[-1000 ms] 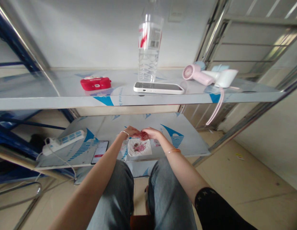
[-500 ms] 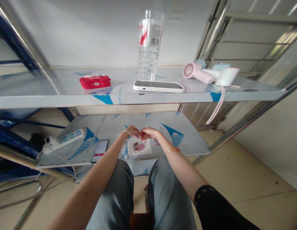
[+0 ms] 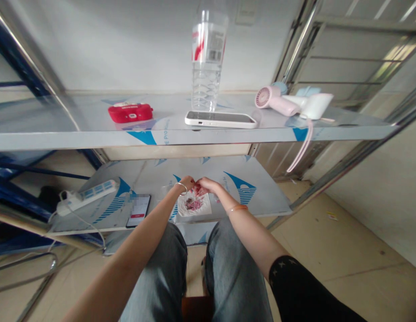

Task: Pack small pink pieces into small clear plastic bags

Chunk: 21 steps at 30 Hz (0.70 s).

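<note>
My left hand [image 3: 187, 182] and my right hand [image 3: 205, 185] meet fingertip to fingertip above the lower shelf, both with curled fingers. Whatever they pinch is too small to make out. Just below them lies a white, crinkled paper or tissue [image 3: 203, 210], and on it rests a cluster of small pink and dark red beads [image 3: 194, 204]. A silvery bracelet circles my left wrist and an orange-brown bangle my right. Clear plastic seems to lie beside the white sheet, partly behind my left wrist.
On the lower shelf [image 3: 268, 197] are a phone [image 3: 138, 211] and a white power strip [image 3: 90, 196] with cables. The upper shelf [image 3: 228, 137] holds a red case [image 3: 130, 113], a water bottle [image 3: 208, 67], a white-cased phone [image 3: 221, 119] and a pink fan [image 3: 277, 101].
My left hand has turned slightly and its bracelet shows wider. Both hands stay together over the white sheet. The whole view has shifted a little.
</note>
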Each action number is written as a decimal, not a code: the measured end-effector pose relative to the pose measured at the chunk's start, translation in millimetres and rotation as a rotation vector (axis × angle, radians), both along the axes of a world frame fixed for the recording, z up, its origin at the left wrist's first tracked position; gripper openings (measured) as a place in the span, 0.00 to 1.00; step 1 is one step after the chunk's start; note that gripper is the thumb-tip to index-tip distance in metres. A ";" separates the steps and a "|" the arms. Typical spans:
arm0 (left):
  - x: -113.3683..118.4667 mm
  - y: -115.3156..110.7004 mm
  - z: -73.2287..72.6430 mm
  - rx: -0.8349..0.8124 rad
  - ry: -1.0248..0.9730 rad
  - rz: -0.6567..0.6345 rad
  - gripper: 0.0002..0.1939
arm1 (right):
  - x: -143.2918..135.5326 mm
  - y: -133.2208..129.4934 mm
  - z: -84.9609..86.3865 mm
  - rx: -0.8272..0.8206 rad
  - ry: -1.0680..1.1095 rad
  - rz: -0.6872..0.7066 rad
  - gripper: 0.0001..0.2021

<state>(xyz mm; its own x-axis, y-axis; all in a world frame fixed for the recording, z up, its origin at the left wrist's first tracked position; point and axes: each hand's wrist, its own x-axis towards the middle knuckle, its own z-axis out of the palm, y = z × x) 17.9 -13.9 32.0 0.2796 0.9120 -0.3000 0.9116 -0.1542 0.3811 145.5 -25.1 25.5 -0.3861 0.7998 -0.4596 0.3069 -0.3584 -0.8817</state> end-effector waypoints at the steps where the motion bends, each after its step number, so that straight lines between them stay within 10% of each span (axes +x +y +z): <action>1: -0.2 -0.2 0.5 0.005 0.015 0.002 0.15 | -1.6 1.2 -1.3 0.002 -0.024 -0.006 0.12; 10: -0.5 5.1 -5.9 0.154 0.191 0.095 0.15 | -17.0 9.4 -9.9 0.217 -0.357 -0.067 0.19; 21: -10.0 4.3 -8.5 0.249 -0.024 0.165 0.12 | -18.5 12.2 -8.2 0.213 -0.251 -0.200 0.13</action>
<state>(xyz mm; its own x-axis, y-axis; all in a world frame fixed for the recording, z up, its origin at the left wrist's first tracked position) 7.9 -9.6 23.5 0.1263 0.9904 -0.0565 0.9232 -0.0965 0.3719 127.0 -12.9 17.3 -0.1092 0.9356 -0.3357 0.4653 -0.2503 -0.8490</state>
